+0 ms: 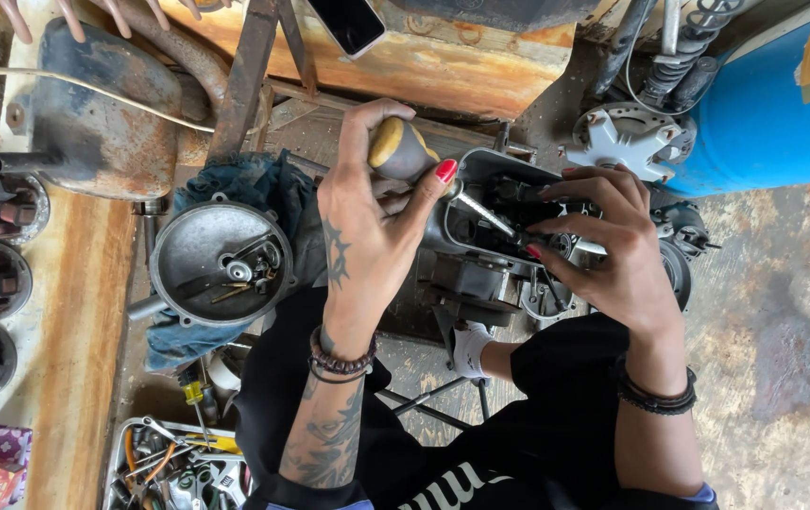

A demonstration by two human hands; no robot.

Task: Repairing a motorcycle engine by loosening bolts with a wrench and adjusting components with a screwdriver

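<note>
Steadiness matters most here: the left hand [367, 227] is wrapped closed around the yellow-and-grey handle of a screwdriver [403, 151], whose thin metal shaft runs down and to the right into the open housing of a small grey engine [480, 236], which the person holds between the knees above the rusty workshop floor [773, 340]. The right hand [613, 250] is pinched shut at the fingertips just beside the tip of the shaft, apparently holding or guiding a small part inside the housing; the part itself is too small to make out. To do this well, the person would likely keep the shaft in line with the fastener, press straight down before turning, and let the right fingertips only guide the tip so it does not slip onto the dark internals. The engine seems to rest only on the legs, so a firm squeeze of the knees would help stop it rocking. A round grey cover plate [221, 263] lies on a blue rag [244, 184] to the left of the engine, near the rusty beam's edge, and an open tray of hand tools [173, 467] sits at the lower left.
</note>
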